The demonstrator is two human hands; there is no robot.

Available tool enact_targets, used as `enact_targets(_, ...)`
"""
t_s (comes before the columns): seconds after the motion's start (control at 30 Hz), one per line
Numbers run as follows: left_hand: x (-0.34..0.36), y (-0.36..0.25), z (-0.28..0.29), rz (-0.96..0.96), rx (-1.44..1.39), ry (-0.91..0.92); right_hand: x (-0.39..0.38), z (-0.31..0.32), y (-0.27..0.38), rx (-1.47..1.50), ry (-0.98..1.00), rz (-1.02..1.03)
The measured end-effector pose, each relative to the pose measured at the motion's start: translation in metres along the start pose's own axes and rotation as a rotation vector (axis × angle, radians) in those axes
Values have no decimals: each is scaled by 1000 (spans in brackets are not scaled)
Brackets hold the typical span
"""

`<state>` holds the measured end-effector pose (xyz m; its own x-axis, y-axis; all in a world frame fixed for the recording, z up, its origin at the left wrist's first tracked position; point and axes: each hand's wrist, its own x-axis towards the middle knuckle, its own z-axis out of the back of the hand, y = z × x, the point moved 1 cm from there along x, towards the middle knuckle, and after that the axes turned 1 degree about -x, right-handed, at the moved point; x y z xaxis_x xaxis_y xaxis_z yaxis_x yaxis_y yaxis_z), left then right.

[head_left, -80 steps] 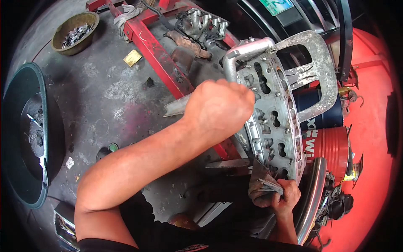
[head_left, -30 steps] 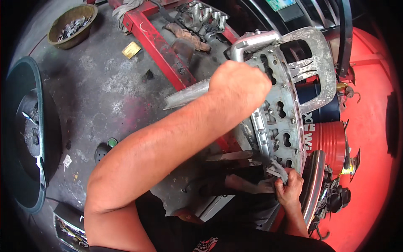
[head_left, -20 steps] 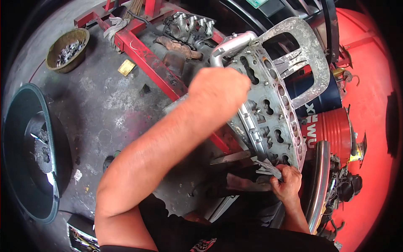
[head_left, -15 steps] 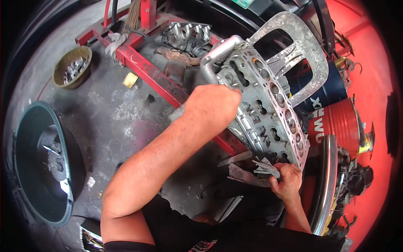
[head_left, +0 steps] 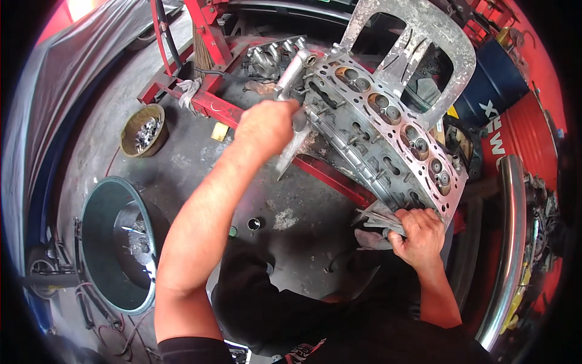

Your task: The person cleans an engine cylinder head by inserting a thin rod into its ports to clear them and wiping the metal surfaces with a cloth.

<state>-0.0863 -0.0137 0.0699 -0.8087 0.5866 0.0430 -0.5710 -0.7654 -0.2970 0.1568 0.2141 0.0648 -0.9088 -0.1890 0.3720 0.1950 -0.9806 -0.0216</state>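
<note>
A metal engine cylinder head [head_left: 376, 130] rests tilted against a worn grey plastic chair [head_left: 445, 42]. Its flat face with round combustion chambers and valves points up and to the right. My left hand [head_left: 270, 124] is closed around the silver projecting part at its far left end, fingers partly hidden. At the near right end, my right hand [head_left: 420, 236] is closed on folded grey sheets [head_left: 381, 219], its knuckles against the cylinder head's edge. A dull cloth-like piece [head_left: 371, 239] lies below the sheets.
On the left floor are a large dark green tub [head_left: 88, 242] and a brown bowl of small metal parts [head_left: 127, 141]. A red steel frame [head_left: 227, 113] runs behind the cylinder head, with a metal manifold [head_left: 273, 60] near it. Blue [head_left: 497, 76] and red [head_left: 527, 136] drums and a chrome tube [head_left: 508, 242] stand right.
The cylinder head has tipped, turning its chamber face more toward me. My left hand has moved left with its end; my right hand still holds the sheets. The whole view has shifted too.
</note>
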Motion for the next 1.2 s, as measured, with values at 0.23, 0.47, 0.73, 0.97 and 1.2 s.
enact_targets(0.23, 4, 0, 11, 42, 56, -25, -2, -1, -2, 49, -62, -2)
enact_targets(0.47, 1, 2, -11, -38, 38, -174, -3, -1, -3, 68, -82, 18)
enact_targets(0.73, -6, -4, -22, -85, 4, -155, -1, 3, -1, 87, -63, -35)
enact_targets(0.97, -22, -7, -44, 33, -110, -145, 8, 10, 1, 18, 190, -114)
enact_targets(1.2, -97, 73, -75, 324, -932, -564, 38, -3, 6, 1003, 659, -843)
